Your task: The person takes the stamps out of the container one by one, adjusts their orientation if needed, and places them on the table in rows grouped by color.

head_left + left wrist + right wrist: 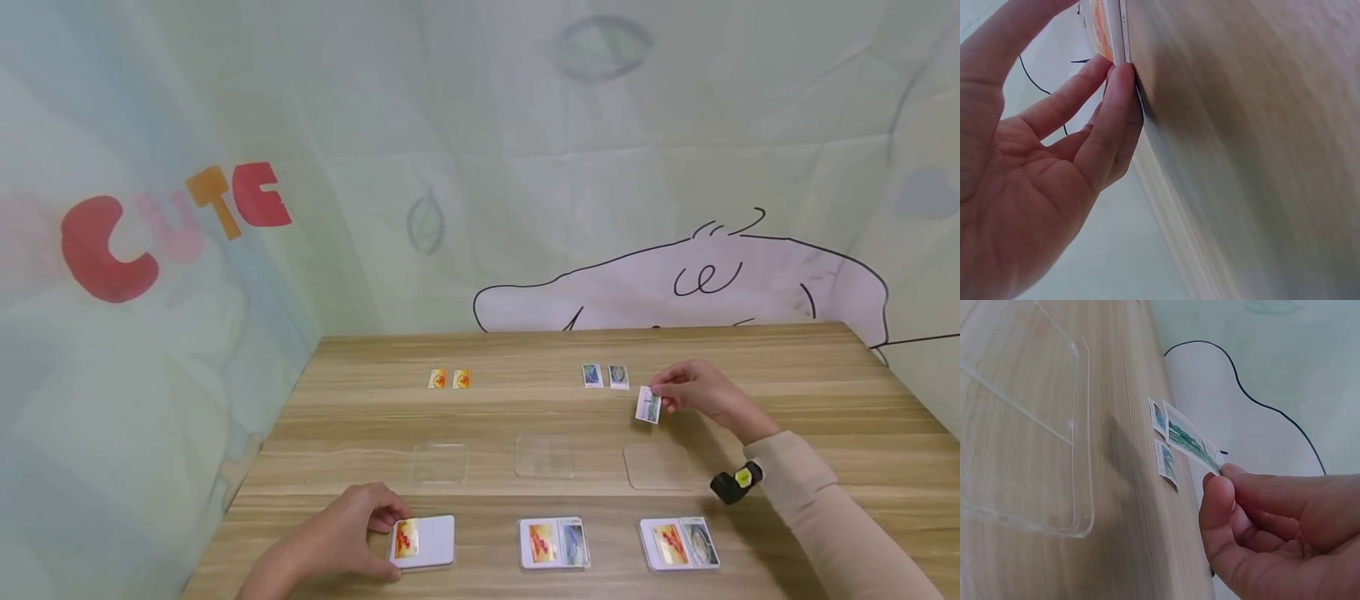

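My right hand (708,396) pinches a postage stamp (1191,439) by its corner between thumb and fingertips, raised over the back right of the table. The stamp bears a green landscape and has perforated white edges. Two blue-green stamps (605,377) lie just left of it. At the front left, my left hand (348,533) holds a clear case with a white card (437,542) by its left side, thumb at the near edge and fingers at the far corner. An orange stamp (407,538) lies on the card's left half.
Two more white-card cases (555,546) stand along the front, each bearing an orange stamp and a blue-grey one. Behind them lie clear plastic lids (543,458) in a row. Two orange stamps (449,379) lie at the back left. A printed curtain (375,208) borders the table.
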Available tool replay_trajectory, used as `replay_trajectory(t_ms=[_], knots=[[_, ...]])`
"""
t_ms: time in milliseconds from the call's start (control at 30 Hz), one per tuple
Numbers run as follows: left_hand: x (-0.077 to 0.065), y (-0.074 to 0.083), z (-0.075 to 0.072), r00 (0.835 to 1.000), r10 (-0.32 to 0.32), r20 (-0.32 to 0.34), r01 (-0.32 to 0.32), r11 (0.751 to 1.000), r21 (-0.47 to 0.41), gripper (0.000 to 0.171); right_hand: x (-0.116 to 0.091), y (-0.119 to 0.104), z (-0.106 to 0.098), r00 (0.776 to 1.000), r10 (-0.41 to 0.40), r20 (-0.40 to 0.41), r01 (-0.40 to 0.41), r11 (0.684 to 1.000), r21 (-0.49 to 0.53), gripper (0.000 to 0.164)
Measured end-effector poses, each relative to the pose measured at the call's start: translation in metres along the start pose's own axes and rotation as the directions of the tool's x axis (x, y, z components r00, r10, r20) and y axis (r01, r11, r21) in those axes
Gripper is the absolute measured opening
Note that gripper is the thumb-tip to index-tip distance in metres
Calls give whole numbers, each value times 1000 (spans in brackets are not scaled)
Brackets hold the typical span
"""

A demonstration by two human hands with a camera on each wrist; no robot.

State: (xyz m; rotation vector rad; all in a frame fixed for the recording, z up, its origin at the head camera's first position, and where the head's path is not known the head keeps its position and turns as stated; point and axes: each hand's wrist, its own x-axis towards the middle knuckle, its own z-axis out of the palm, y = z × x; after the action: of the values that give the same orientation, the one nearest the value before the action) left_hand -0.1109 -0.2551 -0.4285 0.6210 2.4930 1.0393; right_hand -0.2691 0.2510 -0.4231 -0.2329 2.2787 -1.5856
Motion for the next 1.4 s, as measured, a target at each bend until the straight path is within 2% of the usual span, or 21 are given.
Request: replay_trajectory(t_ms=[267,433,633,767,1000,1200,1400], knots=[[-1,1,0,1000,-1,-6,1,1000,3,53,4,2,-5,1000,4,5,-4,1000,24,21],[-1,0,0,999,32,-19,-32,999,4,53,8,6,-8,1000,-6,-7,6,1000,1,21],[0,0,0,1000,18,-18,-18,1000,2,53,13,8,-11,1000,-9,-24,8,1000,-25,21],[-1,1,0,999,38,-22,-38,999,2,53,16,11,-14,1000,-10,-28,9,999,-35,22],[0,1,0,1000,25,-17,-25,1000,5,53,20,15,-22,998,-58,8,57,998,27,18],[0,0,0,999,40,-18,-40,999,-4,53,25,14,-22,1000,-13,-25,13,1000,7,22],[-2,0,1,999,41,-20,-41,999,-5,53,26,14,-22,999,-25,-28,25,999,32,23]])
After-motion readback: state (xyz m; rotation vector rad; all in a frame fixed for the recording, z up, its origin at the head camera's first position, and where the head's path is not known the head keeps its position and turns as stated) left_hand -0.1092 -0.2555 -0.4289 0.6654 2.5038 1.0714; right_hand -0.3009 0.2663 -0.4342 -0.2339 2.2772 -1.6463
